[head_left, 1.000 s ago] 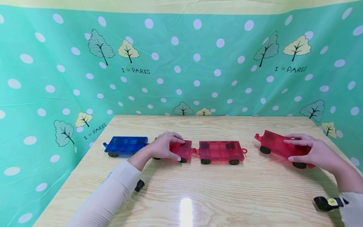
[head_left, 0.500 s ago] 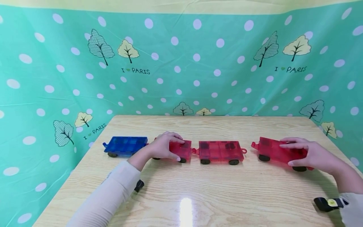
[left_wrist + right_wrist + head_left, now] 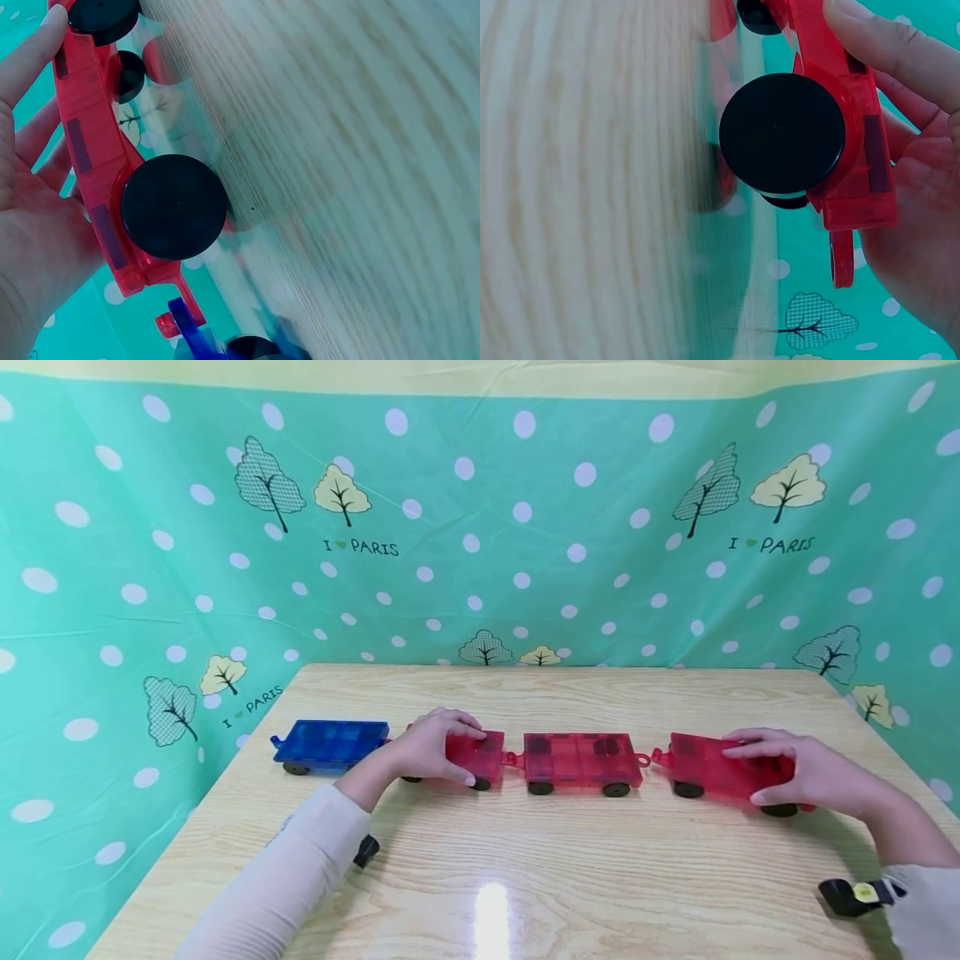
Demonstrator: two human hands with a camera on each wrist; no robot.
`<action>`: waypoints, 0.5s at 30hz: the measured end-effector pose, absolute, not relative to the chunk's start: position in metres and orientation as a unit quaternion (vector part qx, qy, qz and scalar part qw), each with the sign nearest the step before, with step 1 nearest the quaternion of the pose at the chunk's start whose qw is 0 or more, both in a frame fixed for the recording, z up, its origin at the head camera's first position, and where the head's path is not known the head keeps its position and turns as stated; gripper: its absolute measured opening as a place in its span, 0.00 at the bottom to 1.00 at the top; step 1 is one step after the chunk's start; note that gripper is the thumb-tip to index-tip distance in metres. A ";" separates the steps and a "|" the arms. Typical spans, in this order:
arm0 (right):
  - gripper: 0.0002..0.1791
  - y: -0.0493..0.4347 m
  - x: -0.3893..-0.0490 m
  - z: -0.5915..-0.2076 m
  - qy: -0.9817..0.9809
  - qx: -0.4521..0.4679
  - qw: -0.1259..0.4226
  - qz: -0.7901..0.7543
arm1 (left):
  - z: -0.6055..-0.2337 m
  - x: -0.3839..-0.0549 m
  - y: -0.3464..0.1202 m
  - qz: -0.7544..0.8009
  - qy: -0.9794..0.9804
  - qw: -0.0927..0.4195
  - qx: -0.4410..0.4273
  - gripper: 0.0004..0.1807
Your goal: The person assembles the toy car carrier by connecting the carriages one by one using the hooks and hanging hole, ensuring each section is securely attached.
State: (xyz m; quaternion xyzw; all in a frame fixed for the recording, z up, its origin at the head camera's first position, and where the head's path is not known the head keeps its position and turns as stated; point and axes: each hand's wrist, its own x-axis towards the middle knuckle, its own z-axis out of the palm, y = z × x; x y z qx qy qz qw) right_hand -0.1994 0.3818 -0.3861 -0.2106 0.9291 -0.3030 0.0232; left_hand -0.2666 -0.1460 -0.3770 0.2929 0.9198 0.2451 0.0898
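My left hand [image 3: 435,745] grips a red translucent toy train car [image 3: 97,165] across its top, thumb on the near side. Its hook end links with the blue toy train car [image 3: 333,743] on the left. A middle red car [image 3: 581,757] is hitched to its right end. My right hand [image 3: 802,768] holds another red toy train car [image 3: 840,127] by its sides. In the head view this car sits slightly askew, its hook [image 3: 662,757] right at the middle car's ring [image 3: 643,760]. In the right wrist view its black wheel hangs close by the tabletop.
The cars form a row across the wooden table [image 3: 585,877]. Behind the table hangs a green dotted cloth [image 3: 480,527] printed with trees. Black wrist straps [image 3: 851,896] show near both sleeves.
My right hand has lowered its red car and brought it left, up to the middle car's ring. The left hand has stayed on its car.
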 end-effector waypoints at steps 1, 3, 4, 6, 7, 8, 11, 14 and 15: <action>0.31 0.381 -0.200 -0.387 0.929 -0.213 0.024 -0.302 | -0.377 -0.267 -0.146 0.244 0.920 0.090 0.292 0.36; 0.31 0.380 -0.201 -0.388 0.928 -0.218 0.025 -0.302 | -0.377 -0.267 -0.146 0.243 0.921 0.091 0.292 0.36; 0.31 0.379 -0.202 -0.388 0.928 -0.220 0.025 -0.301 | -0.377 -0.267 -0.146 0.242 0.920 0.091 0.293 0.36; 0.30 0.378 -0.203 -0.389 0.928 -0.224 0.024 -0.297 | -0.377 -0.267 -0.147 0.241 0.920 0.090 0.295 0.36; 0.30 0.378 -0.204 -0.389 0.928 -0.224 0.024 -0.297 | -0.376 -0.267 -0.147 0.239 0.921 0.088 0.296 0.36; 0.30 0.378 -0.204 -0.389 0.929 -0.224 0.023 -0.295 | -0.376 -0.267 -0.147 0.238 0.921 0.087 0.297 0.36; 0.31 0.378 -0.205 -0.388 0.929 -0.222 0.028 -0.294 | -0.376 -0.266 -0.147 0.238 0.921 0.083 0.298 0.36; 0.32 0.378 -0.205 -0.387 0.930 -0.218 0.032 -0.295 | -0.376 -0.265 -0.146 0.243 0.920 0.078 0.296 0.35; 0.33 0.378 -0.205 -0.387 0.929 -0.216 0.035 -0.299 | -0.376 -0.264 -0.146 0.246 0.920 0.077 0.296 0.35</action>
